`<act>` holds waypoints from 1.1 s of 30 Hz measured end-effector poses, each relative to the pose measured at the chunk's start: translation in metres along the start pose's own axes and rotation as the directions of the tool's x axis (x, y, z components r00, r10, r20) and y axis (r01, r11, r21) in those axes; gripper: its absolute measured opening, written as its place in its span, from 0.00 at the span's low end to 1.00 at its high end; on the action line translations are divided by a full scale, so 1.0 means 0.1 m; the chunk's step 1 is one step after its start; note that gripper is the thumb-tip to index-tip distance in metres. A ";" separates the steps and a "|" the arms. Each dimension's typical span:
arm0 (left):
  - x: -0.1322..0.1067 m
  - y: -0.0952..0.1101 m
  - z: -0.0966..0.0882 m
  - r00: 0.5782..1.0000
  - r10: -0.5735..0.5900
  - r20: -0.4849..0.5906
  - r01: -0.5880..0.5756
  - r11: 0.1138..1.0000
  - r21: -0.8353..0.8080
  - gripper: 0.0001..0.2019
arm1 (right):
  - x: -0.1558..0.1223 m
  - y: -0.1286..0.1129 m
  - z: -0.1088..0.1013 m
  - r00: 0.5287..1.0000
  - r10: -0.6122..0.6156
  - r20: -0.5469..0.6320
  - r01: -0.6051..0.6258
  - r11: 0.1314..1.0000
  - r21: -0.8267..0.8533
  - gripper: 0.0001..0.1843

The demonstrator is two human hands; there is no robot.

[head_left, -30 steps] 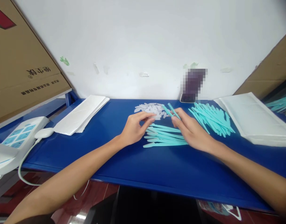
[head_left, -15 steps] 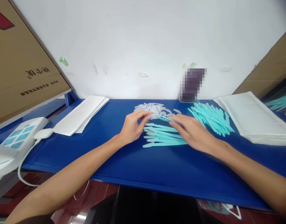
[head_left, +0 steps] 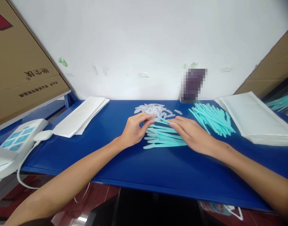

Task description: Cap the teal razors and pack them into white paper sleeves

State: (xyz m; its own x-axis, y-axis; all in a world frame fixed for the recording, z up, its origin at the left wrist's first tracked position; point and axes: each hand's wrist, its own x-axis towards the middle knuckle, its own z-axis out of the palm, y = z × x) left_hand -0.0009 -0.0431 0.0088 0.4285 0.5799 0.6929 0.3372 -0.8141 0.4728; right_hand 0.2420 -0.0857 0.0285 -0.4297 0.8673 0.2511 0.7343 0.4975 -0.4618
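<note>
My left hand (head_left: 136, 129) pinches the tip end of a thin turquoise eyebrow razor (head_left: 163, 121), where a small clear cap seems to sit, partly hidden by the fingers. The razor's handle is in my right hand (head_left: 193, 133), thumb on top and fingers behind. Just below the hands lies a loose row of turquoise razors (head_left: 165, 137), tips to the left, their right ends covered by my right hand. Behind my fingers is a heap of translucent caps (head_left: 153, 109). More turquoise razors are piled (head_left: 214, 119) to the right.
Flat white packets (head_left: 79, 116) lie at the left, and a padded white bag (head_left: 259, 119) at the right. A white power strip (head_left: 23, 138) with a plugged cable sits at the left edge. A pixelated upright object (head_left: 193, 85) leans on the wall. Cardboard (head_left: 24, 56) stands at the left.
My right hand has shifted slightly left, and the razor between my hands has tilted a little. Both hands keep their hold; the piles look the same.
</note>
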 end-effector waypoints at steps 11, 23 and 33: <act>-0.01 0.00 0.02 0.995 -0.097 -0.006 0.097 0.994 -0.058 0.10 | -0.01 0.01 -0.01 0.998 -0.061 -0.025 0.060 0.997 -0.051 0.19; -0.01 0.00 0.03 0.985 -0.173 0.025 0.175 0.974 -0.146 0.11 | -0.02 -0.01 -0.04 0.994 -0.108 0.001 0.108 0.993 -0.051 0.20; -0.02 0.03 0.03 0.986 -0.153 0.069 0.161 0.976 -0.148 0.11 | -0.04 -0.04 -0.09 0.998 -0.046 0.050 0.052 0.992 -0.117 0.24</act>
State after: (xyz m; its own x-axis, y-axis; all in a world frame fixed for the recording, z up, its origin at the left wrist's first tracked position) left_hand 0.0017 -0.0467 0.0071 0.4285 0.6981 0.5737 0.2738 -0.7054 0.6538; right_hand 0.2453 -0.0912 0.0369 -0.4889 0.8418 0.2288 0.7675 0.5398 -0.3459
